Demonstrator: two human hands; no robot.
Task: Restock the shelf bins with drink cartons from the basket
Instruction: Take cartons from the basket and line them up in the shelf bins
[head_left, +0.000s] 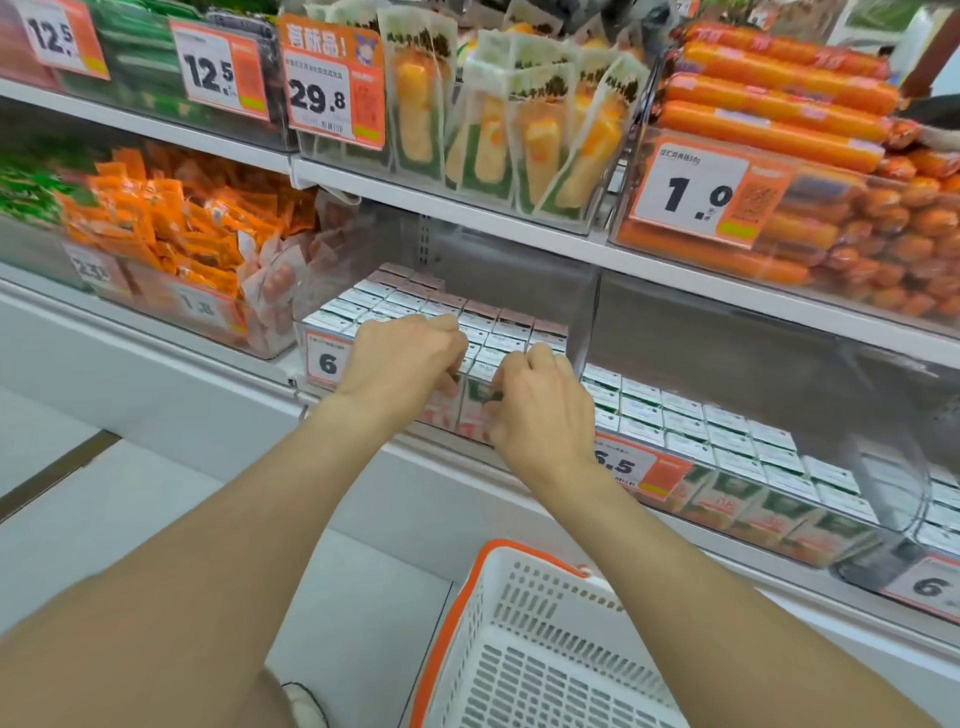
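The right grip (540, 410) pinched a front-row carton (472, 413) in the clear shelf bin (586, 322). Just left of it, the left grip (405, 358) curled over the packed drink cartons (415, 299); whether it held one could not be told. The white basket (519, 623) stood near, below the shelf.

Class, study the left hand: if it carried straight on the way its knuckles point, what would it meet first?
The left hand points into the clear bin, so it would first meet the packed drink cartons just beyond its knuckles, probably almost at once; depth is hard to judge.
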